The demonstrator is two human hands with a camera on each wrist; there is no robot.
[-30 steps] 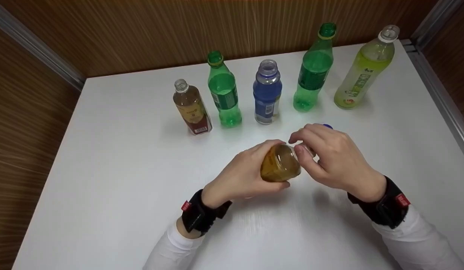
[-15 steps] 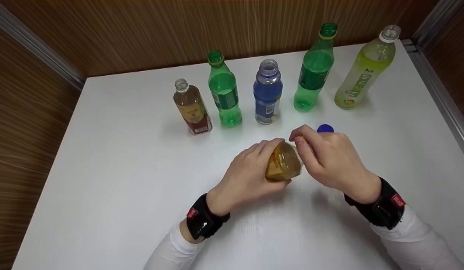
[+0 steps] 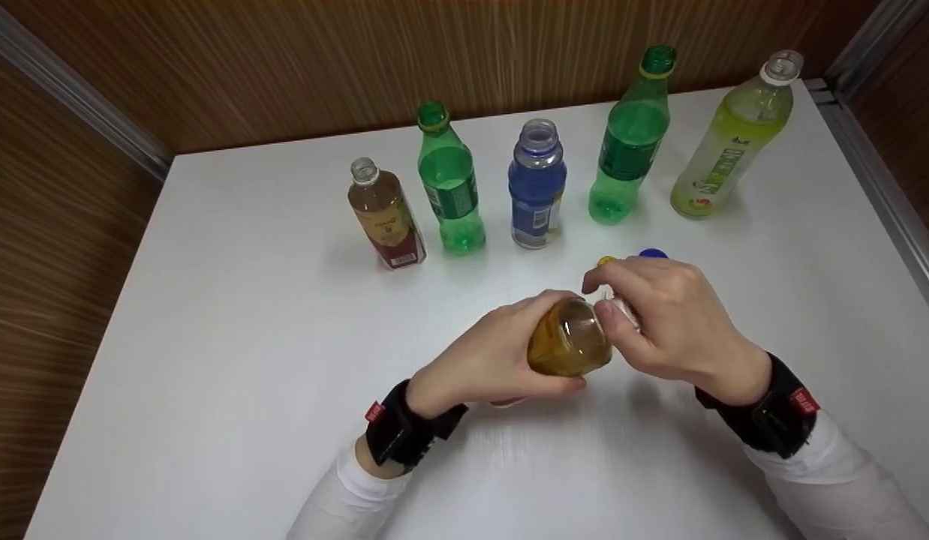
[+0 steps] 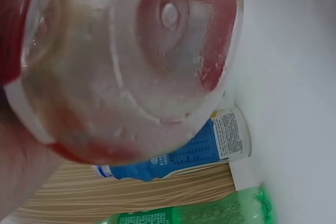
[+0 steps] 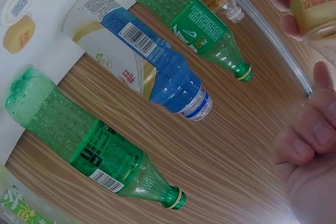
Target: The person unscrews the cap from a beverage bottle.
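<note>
My left hand [image 3: 494, 352] grips an amber drink bottle [image 3: 566, 341] round its body, above the table. It lies tilted, with its base toward the head camera and its neck toward my right hand [image 3: 671, 319]. The right thumb and index finger curl round the neck end, where something whitish shows; the hand covers most of it, and a cap cannot be made out. In the left wrist view the clear base of the bottle [image 4: 131, 51] fills the upper left. Curled right fingers [image 5: 310, 135] show at the edge of the right wrist view.
Behind the hands, several capless bottles stand in a row: a brown one [image 3: 389, 221], two green ones [image 3: 451, 187] [image 3: 629, 142], a blue-labelled one [image 3: 536, 187] and a yellow-green one [image 3: 727, 150]. A blue cap [image 3: 653, 253] and a yellow cap [image 3: 606, 260] lie beyond the right hand. Wood-grain panels enclose the white table [image 3: 232, 337].
The right hand twisted inward half a second ago and has turned back, its thumb and index finger spreading again. The held bottle has shifted slightly toward me.
</note>
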